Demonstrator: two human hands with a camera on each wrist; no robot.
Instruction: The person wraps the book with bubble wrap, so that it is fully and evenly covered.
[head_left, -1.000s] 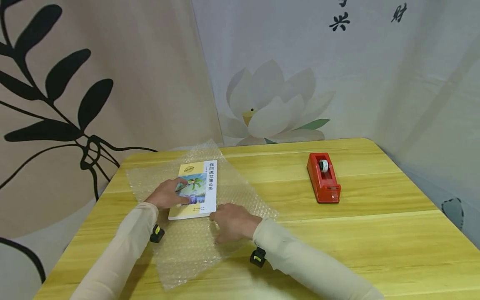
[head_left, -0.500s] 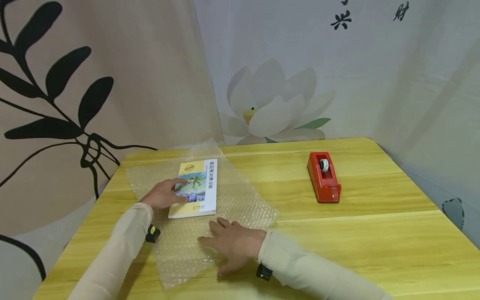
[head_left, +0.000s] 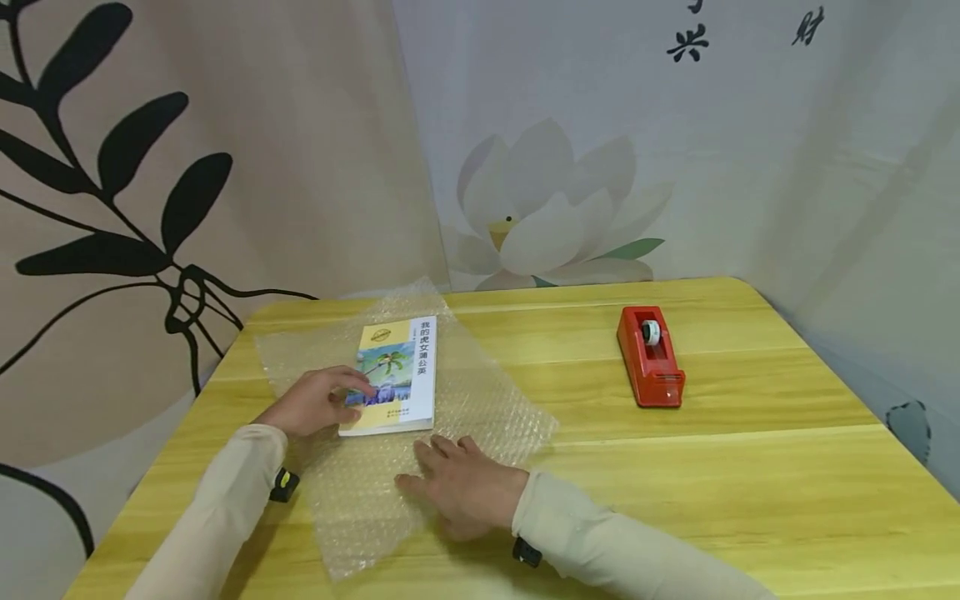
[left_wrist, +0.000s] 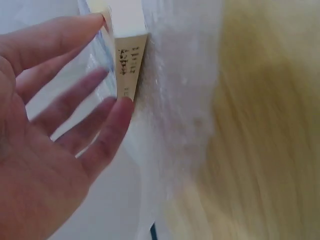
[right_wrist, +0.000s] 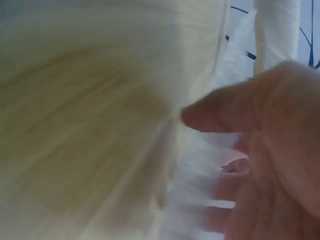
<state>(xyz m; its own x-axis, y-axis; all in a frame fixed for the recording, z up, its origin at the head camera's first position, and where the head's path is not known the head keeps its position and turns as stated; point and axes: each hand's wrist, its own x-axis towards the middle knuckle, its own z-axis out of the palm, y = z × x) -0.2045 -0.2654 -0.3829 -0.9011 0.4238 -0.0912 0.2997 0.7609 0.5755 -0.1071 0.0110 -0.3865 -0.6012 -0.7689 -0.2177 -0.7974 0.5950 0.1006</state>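
A paperback book [head_left: 423, 375] with a yellow and blue cover lies face up on a sheet of bubble wrap [head_left: 367, 508]. At the book's left side, my left hand [head_left: 309, 402] rests with loosely bent, spread fingers at the lower left of the cover. In the left wrist view, fingertips touch the page edges of the book [left_wrist: 129, 60]. My right hand [head_left: 468, 487] is spread over the bubble wrap's lower right edge, just below the book and apart from it. The right wrist view shows its thumb [right_wrist: 215, 112] extended near the film's edge, somewhat blurred.
A red tape dispenser [head_left: 649, 358] with a small white roll stands at the right on the wooden table [head_left: 735, 492]. Behind the table hangs a printed cloth [head_left: 555, 75] with a lotus and dark leaves.
My right hand has left the book's lower right corner and moved down onto the bubble wrap, fingers spreading. My left hand has slid slightly left and down along the cover. The book is about where it was.
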